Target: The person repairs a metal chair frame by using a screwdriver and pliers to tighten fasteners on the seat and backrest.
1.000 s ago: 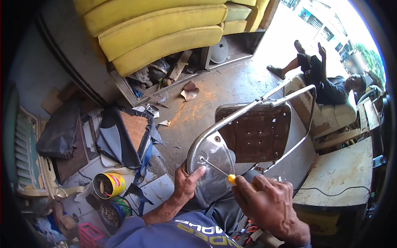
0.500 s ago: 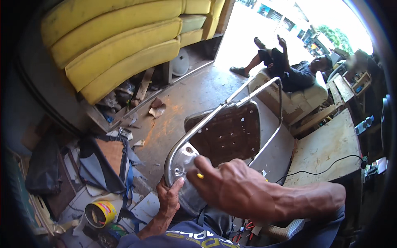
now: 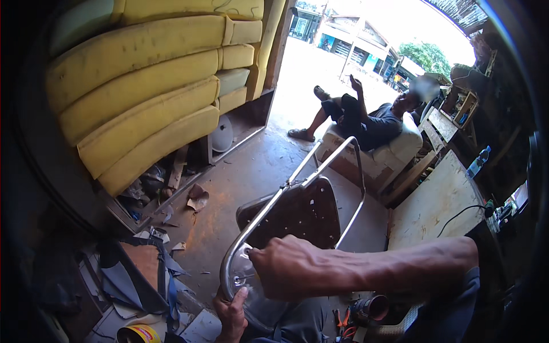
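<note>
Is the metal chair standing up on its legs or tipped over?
Tipped over. The metal chair lies slanted across the person's lap, its chrome tube frame pointing away, with the left hand beneath it and the right hand on top.

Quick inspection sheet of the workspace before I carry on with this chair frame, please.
Surface: bare concrete floor, scraps on it.
Job's things: metal chair frame tilted, brown seat pan attached.
Clutter: fabric pieces, tape roll, pliers.
Grips: left hand on the frame's lower end; right hand closed at the tube, tool hidden.
Cables: black cord on the wooden bench.
Surroundings: stacked yellow cushions; a person sitting.
</note>
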The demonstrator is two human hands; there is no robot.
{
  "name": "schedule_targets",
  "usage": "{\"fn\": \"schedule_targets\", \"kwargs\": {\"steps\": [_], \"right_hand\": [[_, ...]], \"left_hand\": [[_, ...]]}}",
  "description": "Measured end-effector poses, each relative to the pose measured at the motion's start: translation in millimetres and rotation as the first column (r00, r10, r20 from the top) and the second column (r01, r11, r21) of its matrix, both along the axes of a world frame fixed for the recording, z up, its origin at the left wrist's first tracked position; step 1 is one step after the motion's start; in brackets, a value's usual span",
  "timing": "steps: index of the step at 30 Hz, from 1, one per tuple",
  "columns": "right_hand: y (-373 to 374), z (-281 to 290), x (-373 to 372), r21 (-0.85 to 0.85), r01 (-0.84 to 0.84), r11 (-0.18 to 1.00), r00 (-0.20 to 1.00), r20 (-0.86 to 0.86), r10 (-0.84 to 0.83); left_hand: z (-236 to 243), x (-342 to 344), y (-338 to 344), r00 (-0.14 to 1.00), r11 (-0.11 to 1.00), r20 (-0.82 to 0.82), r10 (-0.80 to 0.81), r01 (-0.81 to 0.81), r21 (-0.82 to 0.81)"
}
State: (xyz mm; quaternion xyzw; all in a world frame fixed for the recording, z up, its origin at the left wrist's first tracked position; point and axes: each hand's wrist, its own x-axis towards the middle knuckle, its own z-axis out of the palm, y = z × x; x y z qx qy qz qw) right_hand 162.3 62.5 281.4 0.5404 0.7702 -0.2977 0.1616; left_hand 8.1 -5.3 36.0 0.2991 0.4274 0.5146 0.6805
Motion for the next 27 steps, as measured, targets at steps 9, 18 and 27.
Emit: {"fn": "schedule_targets", "kwargs": {"steps": [9,18,27], "right_hand": [[-53,-15,11,0.332,-0.370,0.868,0.926,0.057,0.373],[-32,-5,-3,0.275,-0.046,0.960,0.996,-0.062,0.066],[-40,1,13,0.376,-0.286,0.882,0.954,0.024,0.299]], "left_hand": [[-10,13,-3,0.994,0.998,0.087,-0.064,0.064,-0.002],[16,-4,2,0.999,0.999,0.019,0.027,-0.028,0.035],[8,10,-2,0.997,0.997,-0.004,-0.074,0.074,0.027]]}}
